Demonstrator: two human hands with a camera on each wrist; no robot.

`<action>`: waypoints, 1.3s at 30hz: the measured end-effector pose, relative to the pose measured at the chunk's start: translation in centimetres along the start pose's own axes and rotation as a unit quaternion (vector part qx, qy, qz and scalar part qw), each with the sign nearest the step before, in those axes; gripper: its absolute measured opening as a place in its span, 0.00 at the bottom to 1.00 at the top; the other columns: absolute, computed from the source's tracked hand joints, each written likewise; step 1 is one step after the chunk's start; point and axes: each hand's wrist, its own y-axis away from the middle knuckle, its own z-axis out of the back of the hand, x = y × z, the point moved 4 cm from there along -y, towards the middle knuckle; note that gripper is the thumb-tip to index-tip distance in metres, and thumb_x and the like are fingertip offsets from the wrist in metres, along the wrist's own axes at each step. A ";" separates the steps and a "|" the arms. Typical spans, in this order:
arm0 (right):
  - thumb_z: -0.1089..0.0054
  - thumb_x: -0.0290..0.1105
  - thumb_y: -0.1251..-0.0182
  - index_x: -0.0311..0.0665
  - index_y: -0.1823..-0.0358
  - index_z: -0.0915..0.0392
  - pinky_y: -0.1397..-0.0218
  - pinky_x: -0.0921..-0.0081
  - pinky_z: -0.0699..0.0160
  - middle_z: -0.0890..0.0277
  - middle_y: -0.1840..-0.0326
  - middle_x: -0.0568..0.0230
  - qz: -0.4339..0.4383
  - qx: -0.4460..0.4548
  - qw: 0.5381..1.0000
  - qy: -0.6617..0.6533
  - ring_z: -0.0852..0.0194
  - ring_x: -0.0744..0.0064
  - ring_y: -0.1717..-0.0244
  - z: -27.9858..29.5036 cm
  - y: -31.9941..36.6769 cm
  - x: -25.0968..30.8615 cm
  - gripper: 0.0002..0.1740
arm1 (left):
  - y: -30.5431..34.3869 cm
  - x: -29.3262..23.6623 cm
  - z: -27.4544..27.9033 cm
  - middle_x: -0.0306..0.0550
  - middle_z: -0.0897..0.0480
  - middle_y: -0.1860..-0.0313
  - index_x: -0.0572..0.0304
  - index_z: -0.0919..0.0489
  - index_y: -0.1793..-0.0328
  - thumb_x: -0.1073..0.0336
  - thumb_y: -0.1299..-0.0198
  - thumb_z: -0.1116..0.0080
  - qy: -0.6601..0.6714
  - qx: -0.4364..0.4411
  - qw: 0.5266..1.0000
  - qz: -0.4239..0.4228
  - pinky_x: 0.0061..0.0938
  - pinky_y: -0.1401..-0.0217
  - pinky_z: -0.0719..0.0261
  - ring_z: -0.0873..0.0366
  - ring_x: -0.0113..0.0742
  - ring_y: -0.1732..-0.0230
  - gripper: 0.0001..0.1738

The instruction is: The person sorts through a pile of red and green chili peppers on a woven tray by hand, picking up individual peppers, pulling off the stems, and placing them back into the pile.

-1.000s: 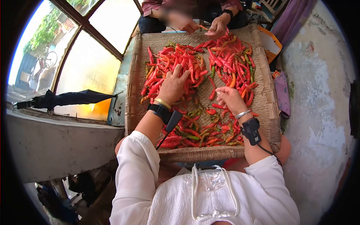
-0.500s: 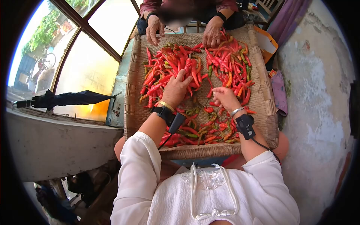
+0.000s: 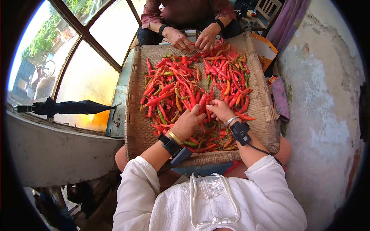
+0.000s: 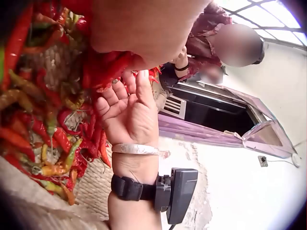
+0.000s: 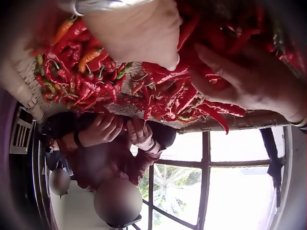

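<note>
In the head view, the left hand (image 3: 187, 123) grips red peppers (image 3: 203, 102) at the near middle of a woven tray (image 3: 135, 115). Beside it the right hand (image 3: 221, 111) has thumb and fingers closed on a red pepper there, the two hands almost touching. The left wrist view has the right hand (image 4: 129, 112) palm up, fingers curled at a red pepper (image 4: 110, 69) under the left hand (image 4: 144, 28). Seen from the right wrist, the left hand (image 5: 244, 81) has thumb and fingers around red peppers; the right fingertips are hidden.
Across the tray, another person's hands (image 3: 192, 41) are close together at the far edge. Heaps of red, orange and green peppers (image 3: 165, 84) cover much of the weave. A folded umbrella (image 3: 73, 108) lies by the window at left; a wall (image 3: 316, 96) stands at right.
The left hand has come down towards the near side with peppers, and the right has moved left beside it. The other person's hands parted, then came together at the far edge.
</note>
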 end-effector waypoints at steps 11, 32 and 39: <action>0.38 0.47 0.52 0.39 0.56 0.25 0.58 0.65 0.25 0.22 0.64 0.55 0.085 -0.024 0.939 0.332 0.23 0.57 0.61 -0.6 0.0 0.2 0.25 | 0.7 -0.3 1.6 0.56 0.23 0.61 0.64 0.24 0.52 0.54 0.50 0.37 0.252 0.030 0.967 0.014 0.37 0.58 0.24 0.23 0.52 0.61 0.24; 0.45 0.34 0.37 0.34 0.61 0.26 0.75 0.83 0.24 0.23 0.72 0.64 0.136 -0.003 0.927 -0.349 0.24 0.79 0.74 3.5 1.3 4.9 0.10 | 0.4 2.1 0.5 0.50 0.22 0.76 0.61 0.23 0.62 0.64 0.46 0.41 0.360 -0.072 0.927 0.082 0.31 0.70 0.25 0.23 0.45 0.75 0.09; 0.44 0.36 0.38 0.28 0.48 0.29 0.71 0.81 0.27 0.23 0.68 0.63 0.088 -0.039 0.984 0.150 0.25 0.79 0.72 2.5 0.0 3.0 0.22 | 1.0 3.0 1.1 0.50 0.22 0.63 0.54 0.26 0.49 0.58 0.48 0.41 0.132 -0.073 0.968 0.200 0.39 0.66 0.23 0.21 0.48 0.67 0.20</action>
